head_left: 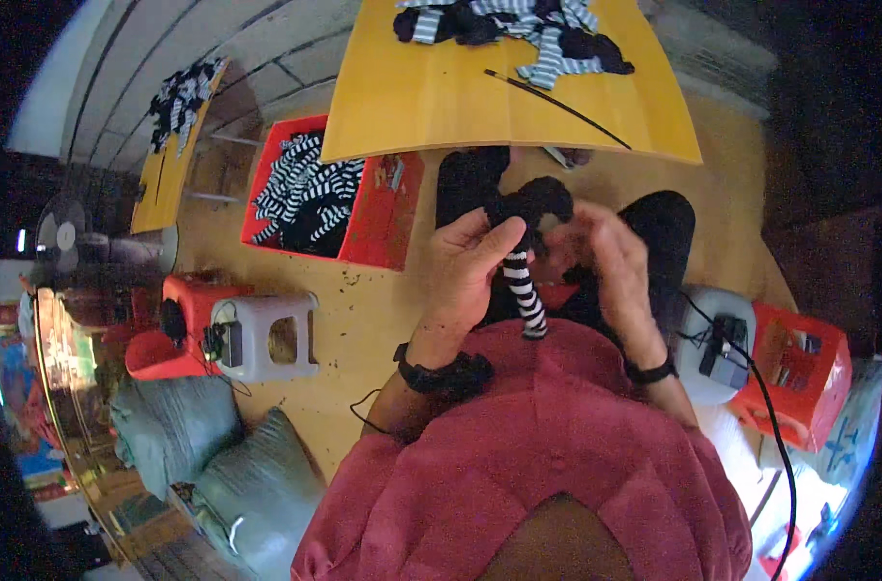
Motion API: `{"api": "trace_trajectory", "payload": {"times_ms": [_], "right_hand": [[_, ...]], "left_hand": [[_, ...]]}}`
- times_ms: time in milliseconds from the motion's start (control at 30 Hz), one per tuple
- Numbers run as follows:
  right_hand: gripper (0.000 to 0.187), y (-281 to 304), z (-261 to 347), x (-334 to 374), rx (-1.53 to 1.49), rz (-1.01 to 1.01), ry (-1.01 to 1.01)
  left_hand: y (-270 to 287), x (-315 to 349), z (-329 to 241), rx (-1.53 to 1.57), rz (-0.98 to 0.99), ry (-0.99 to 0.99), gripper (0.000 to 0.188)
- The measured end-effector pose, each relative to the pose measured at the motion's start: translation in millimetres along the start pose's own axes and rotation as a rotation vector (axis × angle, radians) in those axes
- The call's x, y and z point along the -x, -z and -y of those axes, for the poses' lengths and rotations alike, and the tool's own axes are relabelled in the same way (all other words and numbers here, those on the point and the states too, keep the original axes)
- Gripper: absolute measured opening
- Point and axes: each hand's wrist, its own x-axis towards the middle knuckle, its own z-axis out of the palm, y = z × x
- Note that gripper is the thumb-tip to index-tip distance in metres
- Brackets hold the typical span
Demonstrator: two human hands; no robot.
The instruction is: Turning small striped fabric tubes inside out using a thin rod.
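My left hand (pixel 473 259) is closed on a black sock with a black-and-white striped part (pixel 525 295), its thumb pressed over the dark fabric. The striped end hangs down toward my red shirt, and the bunched black part (pixel 538 200) rises above my fingers. On the other side, my right hand (pixel 610 261) is raised close to the black fabric. Motion smears its fingers, so whether they touch the sock cannot be made out. My hands are above my lap, near the front edge of the yellow table (pixel 421 107).
Striped and black socks (pixel 557 48) lie on the table's far part, with a thin dark rod (pixel 567 108) nearer. A red box (pixel 387 218) of striped socks stands left. Stools (pixel 266 334) flank me, and stuffed green sacks (pixel 262 494) sit lower left. A black cable (pixel 785 445) hangs right.
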Motion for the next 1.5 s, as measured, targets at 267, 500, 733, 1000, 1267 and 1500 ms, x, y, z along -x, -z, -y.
{"api": "trace_trajectory", "payload": {"times_ms": [267, 500, 733, 1000, 1267, 1500], "right_hand": [[0.024, -40, -20, -7, 0.161, 0.204, -0.163], [0.013, -43, -31, -17, 0.320, 0.275, -0.233], [0.014, -49, -27, -41, 0.268, 0.243, -0.327], [0.019, -49, -33, -64, 0.188, 0.249, -0.277], [0.019, -54, -17, -88, 0.326, 0.223, -0.257], [0.020, 7, -7, -163, 0.973, -0.066, 0.476]], "left_hand": [[22, -18, 1, 0.066, -0.153, -0.151, 0.016], [59, -33, -9, 0.282, -0.207, -0.182, 0.016], [95, -32, -24, 0.257, -0.355, -0.263, 0.016], [123, -28, -35, 0.190, -0.463, -0.324, 0.011], [149, -26, -39, 0.276, -0.560, -0.351, 0.016], [195, -33, -78, 0.067, -0.728, -0.408, 0.019]]}}
